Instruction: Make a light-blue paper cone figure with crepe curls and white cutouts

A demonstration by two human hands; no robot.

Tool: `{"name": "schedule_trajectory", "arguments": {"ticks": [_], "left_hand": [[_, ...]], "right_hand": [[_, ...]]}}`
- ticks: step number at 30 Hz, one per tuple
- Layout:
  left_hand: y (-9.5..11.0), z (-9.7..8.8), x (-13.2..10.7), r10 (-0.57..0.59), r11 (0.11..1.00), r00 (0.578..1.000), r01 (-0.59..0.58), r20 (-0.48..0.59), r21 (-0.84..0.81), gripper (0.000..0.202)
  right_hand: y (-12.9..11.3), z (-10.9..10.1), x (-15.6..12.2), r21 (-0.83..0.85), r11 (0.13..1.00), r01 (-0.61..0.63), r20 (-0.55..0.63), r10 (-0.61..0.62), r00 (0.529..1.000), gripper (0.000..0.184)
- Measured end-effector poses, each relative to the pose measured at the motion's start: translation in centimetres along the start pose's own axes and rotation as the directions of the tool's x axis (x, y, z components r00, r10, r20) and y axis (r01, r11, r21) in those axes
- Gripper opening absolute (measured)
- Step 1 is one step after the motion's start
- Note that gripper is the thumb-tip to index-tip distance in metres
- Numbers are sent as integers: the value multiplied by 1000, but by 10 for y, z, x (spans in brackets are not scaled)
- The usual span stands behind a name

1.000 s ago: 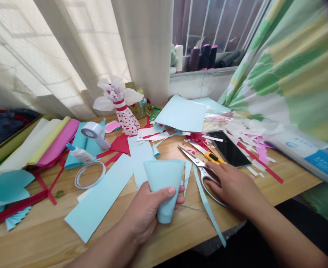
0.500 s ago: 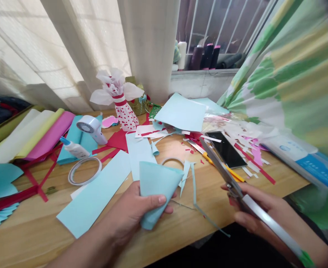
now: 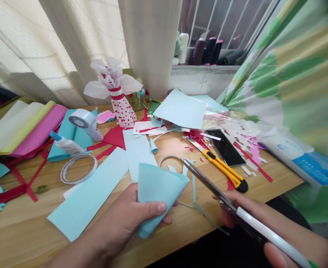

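Note:
Rolled into a cone with its wide end up, a light-blue sheet of paper (image 3: 158, 188) is gripped by my left hand (image 3: 141, 216), thumb across its front. My right hand (image 3: 244, 212) is closed round a pair of scissors (image 3: 228, 204). The scissor blades point up and left, with their tips near the right rim of the paper cone. Beneath and beside the cone lie a roll of tape (image 3: 171, 158), partly hidden, and thin blue paper offcuts (image 3: 194, 188). A yellow utility knife (image 3: 224, 169) rests behind the scissors.
Left of the cone lie blue paper strips (image 3: 90, 195), another tape roll (image 3: 79, 169), a glue bottle (image 3: 66, 143) and a handheld fan (image 3: 86, 123). A wrapped bouquet (image 3: 121, 100) stands at the back. A phone (image 3: 227, 147) and paper scraps lie right, near a plastic case (image 3: 309, 160).
The scissors have moved left and down, bringing their tips close to the cone's rim. My left hand keeps hold of the cone, and the view has shifted slightly.

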State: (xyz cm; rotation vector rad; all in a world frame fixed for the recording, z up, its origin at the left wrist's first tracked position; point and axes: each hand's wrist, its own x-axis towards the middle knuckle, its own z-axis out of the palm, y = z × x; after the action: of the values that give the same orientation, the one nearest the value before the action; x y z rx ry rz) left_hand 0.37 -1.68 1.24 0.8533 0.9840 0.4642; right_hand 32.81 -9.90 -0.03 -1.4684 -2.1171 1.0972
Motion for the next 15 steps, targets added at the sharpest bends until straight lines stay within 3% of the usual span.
{"name": "schedule_trajectory", "arguments": {"ticks": [3,15], "left_hand": [[1,1,0,-4,1000,1000,4,9,22,39],[-1,0,-1,-26,992,1000,26,2,120,39]], "right_hand": [[-3,-7,1,-40,997,66,91,-62,994,87],[0,0,5,-238,971,14,35,-6,999,100]]}}
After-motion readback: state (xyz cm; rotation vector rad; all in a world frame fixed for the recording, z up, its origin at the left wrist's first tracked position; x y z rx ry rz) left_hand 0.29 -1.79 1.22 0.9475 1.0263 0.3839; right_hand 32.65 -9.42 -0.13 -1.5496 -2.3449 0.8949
